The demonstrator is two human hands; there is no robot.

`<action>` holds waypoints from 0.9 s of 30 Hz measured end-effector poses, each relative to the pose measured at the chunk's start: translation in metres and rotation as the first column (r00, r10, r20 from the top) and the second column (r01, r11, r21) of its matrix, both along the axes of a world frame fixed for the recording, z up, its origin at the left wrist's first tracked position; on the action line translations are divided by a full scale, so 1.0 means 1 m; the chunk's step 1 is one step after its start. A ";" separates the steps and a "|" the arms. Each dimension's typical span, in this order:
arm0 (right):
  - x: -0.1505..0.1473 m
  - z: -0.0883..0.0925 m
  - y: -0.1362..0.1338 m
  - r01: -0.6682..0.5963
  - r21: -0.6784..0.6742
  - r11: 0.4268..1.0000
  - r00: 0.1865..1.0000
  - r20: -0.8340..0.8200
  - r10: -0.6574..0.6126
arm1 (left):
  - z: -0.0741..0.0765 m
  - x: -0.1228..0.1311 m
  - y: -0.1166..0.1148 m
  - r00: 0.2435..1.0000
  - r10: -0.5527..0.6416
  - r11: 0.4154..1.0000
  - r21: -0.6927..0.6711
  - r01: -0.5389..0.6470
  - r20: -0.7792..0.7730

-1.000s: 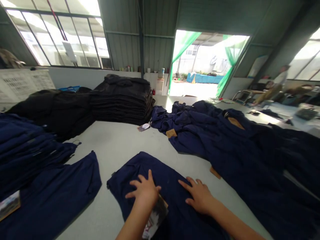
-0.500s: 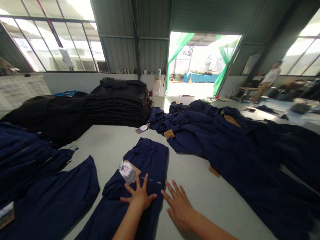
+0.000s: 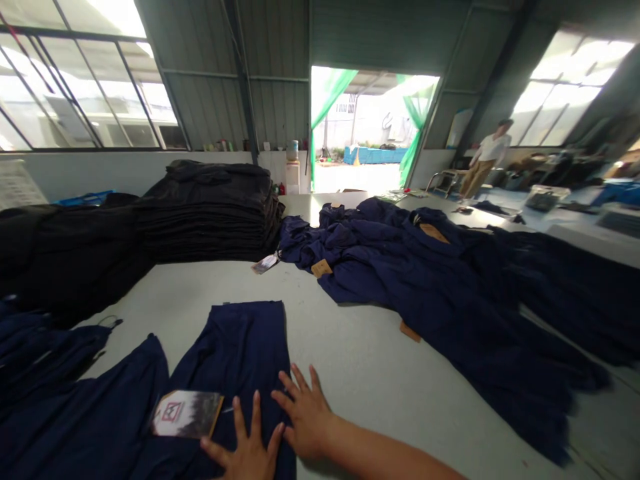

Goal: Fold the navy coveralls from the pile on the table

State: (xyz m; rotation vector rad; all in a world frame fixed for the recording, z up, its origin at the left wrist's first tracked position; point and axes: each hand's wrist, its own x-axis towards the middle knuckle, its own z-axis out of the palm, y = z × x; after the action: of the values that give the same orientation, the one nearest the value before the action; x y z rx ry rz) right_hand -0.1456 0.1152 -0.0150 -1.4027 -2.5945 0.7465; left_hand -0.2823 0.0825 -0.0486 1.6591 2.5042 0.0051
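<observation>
A navy garment (image 3: pixel 245 333) lies flattened on the pale table (image 3: pixel 345 333), its far end a straight edge. On top of it, to the left, rests a printed hang tag (image 3: pixel 186 414). My left hand (image 3: pixel 247 450) is on the cloth just right of that tag, fingers spread, with its lower part cut off by the frame. Beside it my right hand (image 3: pixel 307 413) is spread too, its fingertips on the garment's right edge and its palm over the table. Neither hand grips anything.
Loose navy garments (image 3: pixel 400 267) with brown tags spread across the right side. A tall stack of black garments (image 3: pixel 210 213) stands at the back left. More navy clothing (image 3: pixel 115 393) lies at left. A person (image 3: pixel 487 160) stands far off by a metal frame.
The view has turned right. The garment now lies smoother, with its far end straight, and its tag sits flat and nearer. Both hands are closer together, the right now touching the garment's edge.
</observation>
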 end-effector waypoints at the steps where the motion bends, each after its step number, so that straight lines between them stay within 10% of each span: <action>1: -0.001 -0.001 -0.001 0.000 -0.001 1.000 1.000 -0.008 0.000 | -0.002 -0.002 0.000 1.000 -0.008 1.000 -0.009 0.008 0.004; 8: 0.037 -0.019 -0.002 0.046 -0.020 0.999 0.996 0.076 -0.044 | 0.009 0.027 0.001 1.000 0.011 1.000 -0.018 -0.011 -0.014; 15: 0.146 -0.033 -0.005 0.278 0.006 0.960 0.943 0.188 -0.275 | 0.031 0.111 0.002 0.954 -0.299 0.947 -0.121 0.299 0.014; 27: 0.417 0.011 -0.025 0.617 0.219 0.756 0.694 0.300 -0.654 | 0.034 0.358 0.018 0.632 -0.723 0.647 -0.047 0.761 0.277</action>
State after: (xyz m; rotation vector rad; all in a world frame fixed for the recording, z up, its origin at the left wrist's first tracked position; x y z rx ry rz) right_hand 0.2714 0.0902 -0.0035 -2.3903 -2.0285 0.2556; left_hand 0.0761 0.1006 -0.0149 2.3237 1.4316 -0.0804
